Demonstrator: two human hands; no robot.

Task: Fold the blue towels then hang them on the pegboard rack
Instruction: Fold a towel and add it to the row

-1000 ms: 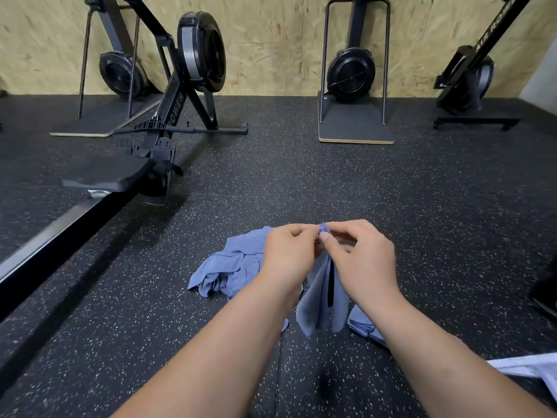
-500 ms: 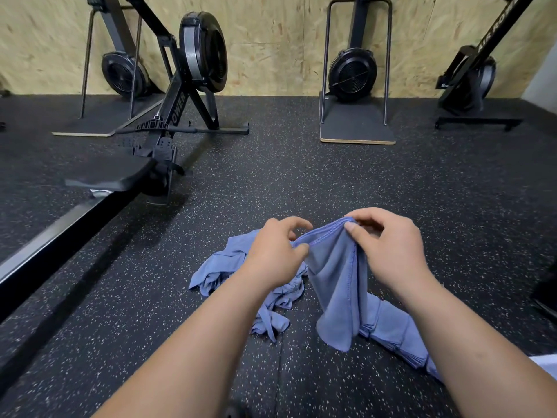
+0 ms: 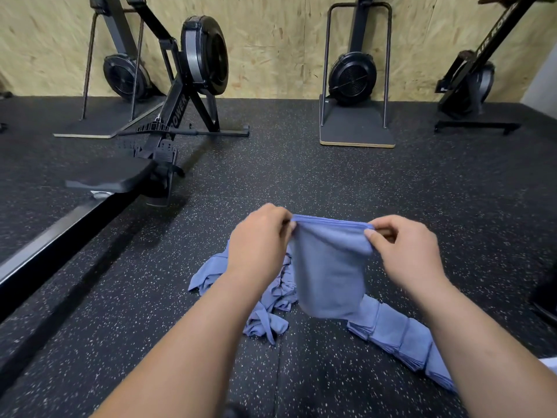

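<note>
Stretches both bare forearms forward; pinches the blue towel (image 3: 330,273) with left hand (image 3: 259,245) and right hand (image 3: 405,251), thumbs against curled fingers, level, apart.

The towel (image 3: 330,276) is showing as soft, matt blue cloth with a stitched hem along its top edge. The pile (image 3: 211,276) and the stack (image 3: 401,336) are looking like the same matt cloth, the first creased, the second lying in smooth layers. The floor (image 3: 301,176) is reading as black rubbery matting, matt and grainy, flecked with pale specks. The wall (image 3: 271,40) is showing rough, unpainted board of pressed wood strands. The rower (image 3: 177,110) is showing black painted metal, with its rail (image 3: 60,233) catching a dull sheen, its fan housing (image 3: 205,55) shining like glossy plastic and its seat (image 3: 111,176) staying matt. The platform (image 3: 357,131) is showing a matt dark top over a pale wood edge.
</note>
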